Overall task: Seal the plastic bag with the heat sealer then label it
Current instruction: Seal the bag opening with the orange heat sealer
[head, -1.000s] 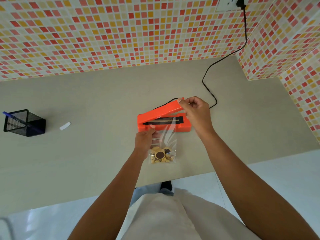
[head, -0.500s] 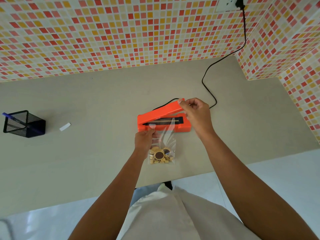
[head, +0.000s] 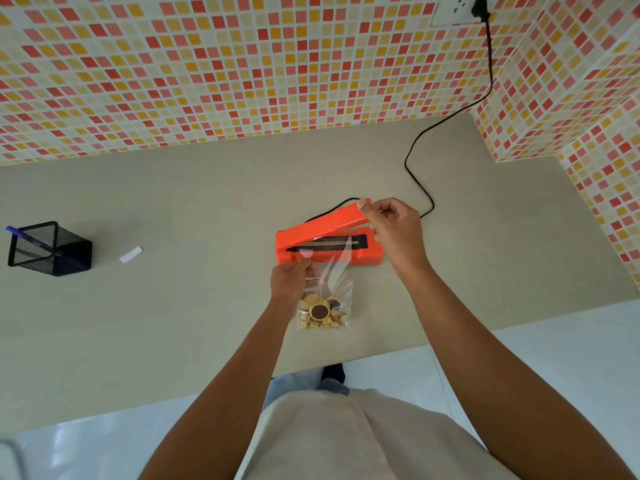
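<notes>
An orange heat sealer [head: 367, 256] lies in the middle of the grey table, its lid [head: 325, 225] raised at the right end. My right hand [head: 393, 230] pinches the lid's free end and holds it up. A clear plastic bag [head: 329, 289] with small tan and brown pieces at its bottom lies in front of the sealer, its top edge resting on the black sealing strip [head: 325, 244]. My left hand [head: 291, 280] grips the bag's upper left side. A small white label [head: 131, 254] lies on the table to the left.
A black mesh pen holder [head: 52, 249] with a blue pen stands at the far left. The sealer's black cord [head: 420, 157] runs across the table up to a wall socket [head: 457, 10]. Tiled walls bound the back and right. The table's front edge is close to my body.
The bag's top edge has slid a little further onto the sealing strip. My right hand keeps the lid raised in about the same place.
</notes>
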Motion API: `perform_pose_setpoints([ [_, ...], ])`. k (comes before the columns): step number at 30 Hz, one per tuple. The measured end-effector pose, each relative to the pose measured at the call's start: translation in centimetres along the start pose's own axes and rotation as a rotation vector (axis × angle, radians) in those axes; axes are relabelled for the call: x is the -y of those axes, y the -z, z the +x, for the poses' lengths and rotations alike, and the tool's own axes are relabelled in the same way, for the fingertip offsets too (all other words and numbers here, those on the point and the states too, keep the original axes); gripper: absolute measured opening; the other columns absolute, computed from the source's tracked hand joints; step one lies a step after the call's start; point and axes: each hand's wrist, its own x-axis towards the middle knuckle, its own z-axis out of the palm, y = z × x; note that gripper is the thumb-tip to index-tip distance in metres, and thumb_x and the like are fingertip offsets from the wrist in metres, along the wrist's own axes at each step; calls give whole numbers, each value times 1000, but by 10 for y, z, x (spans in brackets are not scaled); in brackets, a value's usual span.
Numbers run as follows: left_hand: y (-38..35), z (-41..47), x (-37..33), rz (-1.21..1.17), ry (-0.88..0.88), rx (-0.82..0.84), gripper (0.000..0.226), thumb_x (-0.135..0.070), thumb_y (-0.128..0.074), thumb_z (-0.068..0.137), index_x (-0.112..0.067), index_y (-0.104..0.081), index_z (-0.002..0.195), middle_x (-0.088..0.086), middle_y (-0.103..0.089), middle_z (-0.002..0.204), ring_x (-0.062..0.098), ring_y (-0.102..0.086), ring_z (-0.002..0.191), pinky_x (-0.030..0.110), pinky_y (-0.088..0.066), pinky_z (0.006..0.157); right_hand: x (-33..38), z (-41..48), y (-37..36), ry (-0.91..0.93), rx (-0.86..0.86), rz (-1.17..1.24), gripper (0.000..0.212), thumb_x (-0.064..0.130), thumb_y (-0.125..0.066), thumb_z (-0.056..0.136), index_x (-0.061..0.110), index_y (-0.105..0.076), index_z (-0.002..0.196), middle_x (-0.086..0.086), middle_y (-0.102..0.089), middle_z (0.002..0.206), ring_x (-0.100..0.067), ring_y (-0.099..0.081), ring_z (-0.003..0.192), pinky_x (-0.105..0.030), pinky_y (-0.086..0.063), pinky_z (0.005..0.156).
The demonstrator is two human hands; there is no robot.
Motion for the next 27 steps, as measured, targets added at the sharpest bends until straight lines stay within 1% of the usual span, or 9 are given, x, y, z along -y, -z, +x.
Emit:
perform_pose_setpoints([
  [6, -1, -2, -1, -17, -2, -6, 30, -32, -58, 96, -5, -70, 94, 10, -75, 84, 18, -69, 59, 22, -51, 45, 0, 1, 1, 5, -2, -15, 34, 44, -76, 81, 11, -66, 81, 0, -60, 65, -12, -52, 61, -33, -46, 62],
  [9, -2, -2, -1, -9, 0, -8, 28, -33, -59, 96, -8, -70, 92, 9, -75, 85, 18, -69, 61, 24, -52, 48, -2, 1, 2, 6, -5, -31, 33, 44, -75, 82, 13, -66, 81, 2, -61, 66, -11, -54, 61, -31, -47, 62],
  [12, -2, 0, -1, -7, 7, -13, 27, -30, -59, 96, -6, -70, 98, 10, -76, 89, 18, -70, 64, 24, -51, 48, -4, 2, 3, 1, -10, -31, 29, 40, -75, 84, 13, -65, 81, 4, -61, 65, -9, -55, 60, -30, -47, 62],
  [15, -3, 0, -1, -5, 6, -10, 26, -28, -58, 96, -5, -69, 100, 11, -76, 90, 16, -69, 61, 20, -50, 44, -8, 2, 4, -22, -15, -24, 28, 35, -75, 86, 10, -64, 82, 6, -60, 63, -5, -55, 56, -28, -47, 60],
  [19, -3, 3, 1, 6, 7, -13, 24, -25, -58, 96, -5, -70, 103, 12, -76, 93, 19, -71, 67, 23, -51, 48, -19, 2, 7, -51, -42, -40, 30, 35, -75, 85, 9, -63, 80, 5, -60, 61, -2, -54, 51, -27, -46, 59],
  [21, -3, 3, 1, 7, 11, -19, 24, -23, -58, 96, -4, -70, 101, 13, -76, 93, 19, -70, 64, 22, -51, 46, -24, 2, 9, -65, -54, -53, 30, 36, -75, 85, 9, -63, 79, 5, -60, 62, -2, -54, 50, -25, -46, 59],
  [24, -4, 3, 0, -6, 13, -17, 24, -21, -59, 95, -1, -70, 101, 15, -75, 92, 15, -68, 55, 21, -50, 42, -31, 5, 12, -87, -65, -76, 31, 38, -75, 85, 10, -63, 78, 4, -60, 63, -8, -54, 56, -25, -46, 61],
  [27, -4, 3, -1, -3, 29, -15, 24, -22, -59, 95, -2, -71, 101, 13, -76, 90, 11, -67, 49, 19, -48, 40, -40, 8, 13, -110, -82, -93, 32, 41, -75, 83, 10, -66, 78, 3, -61, 65, -11, -54, 59, -27, -46, 63],
])
